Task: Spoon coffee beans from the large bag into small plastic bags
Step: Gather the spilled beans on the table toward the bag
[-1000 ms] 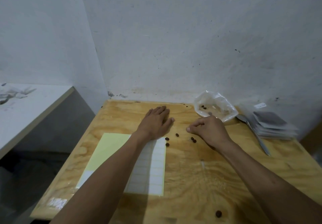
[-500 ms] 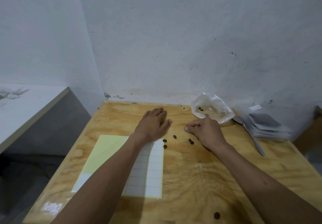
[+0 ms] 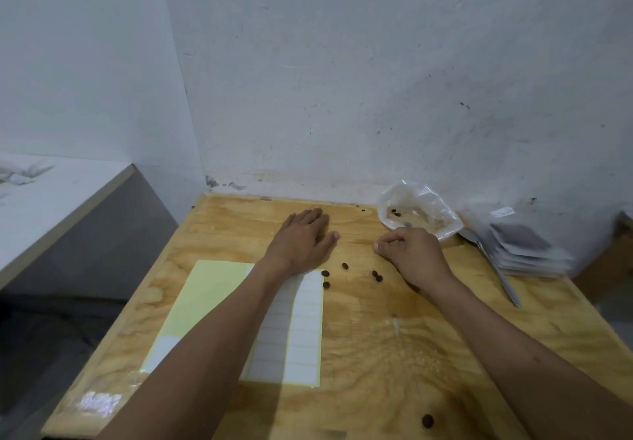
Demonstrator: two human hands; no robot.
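Plywood is filling most of what I am seeing: a pale wooden table [image 3: 394, 354] pushed into a corner of white walls. I am looking down at two bare hands over its far half. My left hand [image 3: 303, 239] is lying flat, palm down and fingers spread open on the wood, holding nothing, its wrist crossing the top edge of a sheet of white labels [image 3: 301, 330] on yellow-green backing. My right hand [image 3: 412, 253] is resting just to the right, fingers curled in with thumb and forefinger pinched together at the tip; I cannot tell whether a bean is caught between them. A few loose coffee beans [image 3: 345, 266] are sitting on the table between the two hands, near the corner of the label sheet, and one more bean [image 3: 427, 420] is lying alone near the front edge. Just beyond the right hand, against the wall, the large clear bag [image 3: 419, 213] is lying open with only a few beans showing inside. Right of it, a metal spoon [image 3: 498, 273] is lying on the wood, touching the edge of a stack of small plastic bags [image 3: 527, 249].
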